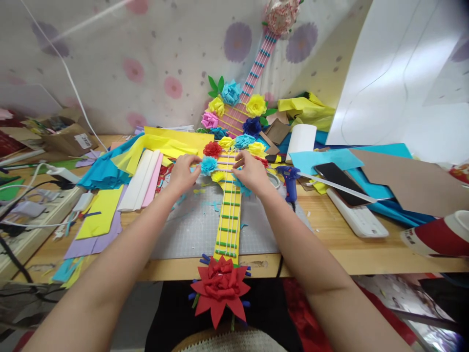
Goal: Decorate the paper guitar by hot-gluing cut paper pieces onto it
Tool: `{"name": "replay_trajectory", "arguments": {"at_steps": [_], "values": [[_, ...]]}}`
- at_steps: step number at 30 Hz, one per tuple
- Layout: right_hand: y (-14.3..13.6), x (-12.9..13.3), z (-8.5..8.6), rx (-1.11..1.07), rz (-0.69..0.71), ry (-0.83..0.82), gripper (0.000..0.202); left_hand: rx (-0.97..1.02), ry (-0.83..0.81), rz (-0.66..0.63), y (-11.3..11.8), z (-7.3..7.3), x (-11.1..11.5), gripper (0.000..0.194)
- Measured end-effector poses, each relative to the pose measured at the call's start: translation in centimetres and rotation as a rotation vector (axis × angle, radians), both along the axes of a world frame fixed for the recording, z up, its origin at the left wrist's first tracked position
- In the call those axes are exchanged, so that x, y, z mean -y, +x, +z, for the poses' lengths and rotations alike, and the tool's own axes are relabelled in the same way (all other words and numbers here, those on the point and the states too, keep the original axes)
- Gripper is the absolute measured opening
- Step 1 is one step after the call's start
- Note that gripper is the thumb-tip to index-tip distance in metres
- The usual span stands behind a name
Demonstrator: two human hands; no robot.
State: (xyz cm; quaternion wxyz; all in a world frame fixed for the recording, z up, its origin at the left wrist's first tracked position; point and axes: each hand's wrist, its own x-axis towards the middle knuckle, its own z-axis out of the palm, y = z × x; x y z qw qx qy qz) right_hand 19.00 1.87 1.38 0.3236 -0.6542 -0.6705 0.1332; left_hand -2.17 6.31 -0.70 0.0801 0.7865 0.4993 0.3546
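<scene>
A yellow paper guitar (229, 195) lies with its neck toward me, with white strings and green bars across the neck. Paper flowers edge its body: red (212, 149), yellow (218, 176) and light blue (209, 165). My left hand (185, 172) is at the body's left edge, closed in a pinch beside the light blue flower; a bit of blue shows at its fingertips. Across the strings, my right hand (251, 171) has curled fingers at the body's right side; what they hold is hidden. A large red paper flower (221, 288) covers the guitar's near end, overhanging the table edge.
Behind stands a pink paper guitar (236, 115) with flowers. A blue glue gun (290, 183), a black phone (342, 183) and a red-and-white cup (437, 235) are on the right. Crepe paper (106, 164) and a power strip (44, 222) lie left. A grey cutting mat (183, 234) lies underneath.
</scene>
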Motion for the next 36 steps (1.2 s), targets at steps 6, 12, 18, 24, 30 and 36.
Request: {"name": "replay_trajectory", "arguments": {"at_steps": [6,12,18,24,30,36], "values": [[2.8,2.0,-0.6,-0.036,-0.033,0.129,0.017,0.405,-0.003,0.327,-2.8,-2.1,1.5,0.017],[4.7,3.1,-2.9,0.024,0.052,0.201,0.014,0.424,-0.105,0.322,-2.8,-3.4,2.4,0.014],[6.9,4.0,-2.8,0.051,0.054,0.054,0.023,-0.065,-0.207,0.208,-2.1,-4.2,2.9,0.014],[9.0,4.7,-1.9,0.128,0.133,-0.103,0.021,-0.173,-0.236,0.162,-1.1,-4.3,2.9,0.022],[10.6,5.3,-1.5,0.015,0.201,-0.175,0.031,-0.217,-0.311,0.226,-0.2,-4.3,2.9,0.022],[14.0,6.6,-1.7,0.052,0.176,-0.445,0.04,-0.176,-0.302,0.194,-0.5,-4.3,3.0,0.01]]}}
